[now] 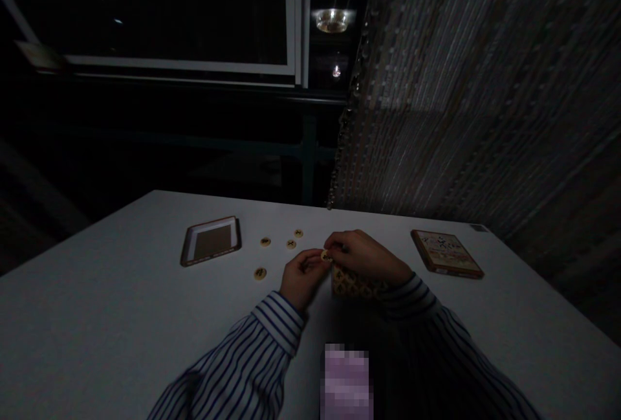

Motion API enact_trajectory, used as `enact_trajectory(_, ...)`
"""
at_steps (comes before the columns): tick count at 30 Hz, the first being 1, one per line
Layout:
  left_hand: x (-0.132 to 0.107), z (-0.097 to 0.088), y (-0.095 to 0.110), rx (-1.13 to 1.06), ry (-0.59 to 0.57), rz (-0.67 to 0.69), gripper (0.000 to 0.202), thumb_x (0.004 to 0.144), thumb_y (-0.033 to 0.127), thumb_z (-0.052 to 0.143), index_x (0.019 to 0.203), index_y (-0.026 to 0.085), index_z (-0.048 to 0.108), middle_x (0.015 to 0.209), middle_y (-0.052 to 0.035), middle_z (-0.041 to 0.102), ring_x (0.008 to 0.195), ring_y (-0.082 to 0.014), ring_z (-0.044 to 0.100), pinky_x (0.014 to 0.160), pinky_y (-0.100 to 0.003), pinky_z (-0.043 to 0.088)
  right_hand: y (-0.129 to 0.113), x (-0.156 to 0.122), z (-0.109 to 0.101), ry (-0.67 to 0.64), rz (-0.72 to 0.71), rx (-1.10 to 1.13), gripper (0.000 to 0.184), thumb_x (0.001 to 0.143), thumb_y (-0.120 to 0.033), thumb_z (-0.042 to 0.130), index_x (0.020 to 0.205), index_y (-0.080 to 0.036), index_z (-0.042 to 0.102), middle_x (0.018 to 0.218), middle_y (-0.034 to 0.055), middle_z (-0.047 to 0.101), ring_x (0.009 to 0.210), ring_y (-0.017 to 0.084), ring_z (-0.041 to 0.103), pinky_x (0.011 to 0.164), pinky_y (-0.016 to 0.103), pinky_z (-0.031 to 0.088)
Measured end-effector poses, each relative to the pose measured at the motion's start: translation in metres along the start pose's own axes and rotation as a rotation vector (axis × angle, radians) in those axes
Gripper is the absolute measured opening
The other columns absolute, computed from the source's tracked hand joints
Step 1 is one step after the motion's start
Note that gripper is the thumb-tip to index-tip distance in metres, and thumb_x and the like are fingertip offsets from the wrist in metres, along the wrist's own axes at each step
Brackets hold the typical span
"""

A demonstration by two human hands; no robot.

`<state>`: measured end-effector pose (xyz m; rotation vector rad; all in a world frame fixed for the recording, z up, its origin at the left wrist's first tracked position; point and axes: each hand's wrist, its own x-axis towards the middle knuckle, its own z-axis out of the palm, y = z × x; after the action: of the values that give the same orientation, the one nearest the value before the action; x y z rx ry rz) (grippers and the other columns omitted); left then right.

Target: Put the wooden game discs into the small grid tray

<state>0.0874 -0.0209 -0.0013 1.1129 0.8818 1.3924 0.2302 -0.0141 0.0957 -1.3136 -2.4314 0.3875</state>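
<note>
A round xiangqi piece [326,255] is pinched between the fingertips of my two hands near the middle of the table. My left hand [303,276] is closed at the piece's left side, and my right hand [366,257] grips it from the right. Under my right hand lies a block of xiangqi pieces set close together in rows [353,286], partly covered by the palm and wrist. Several loose pieces lie to the left, among them one dark-marked xiangqi piece [260,274] closest to me and another [265,242] farther back.
A shallow open box half [213,243] lies at the back left of the white table [145,316]. At the right is a box lid with printed characters [447,253]. A bead curtain [427,96] hangs behind the table's right side, beside a dark window. The light is dim.
</note>
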Motion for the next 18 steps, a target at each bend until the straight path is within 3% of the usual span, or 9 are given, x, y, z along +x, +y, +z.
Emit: enact_trajectory(18, -0.0013, 0.0028, 0.0068, -0.006, 0.029, -0.049, 0.033, 0.056, 0.028, 0.072, 0.082, 0.013, 0.06, 0.076, -0.0054, 0.068, 0.072, -0.0137, 0.062, 0.071, -0.027, 0.049, 0.0025, -0.0009, -0.0009, -0.013, 0.003, -0.028, 0.023, 0.077, -0.025, 0.047, 0.093, -0.02, 0.063, 0.081, 0.003, 0.065, 0.074, 0.014, 0.058, 0.064, 0.022, 0.037)
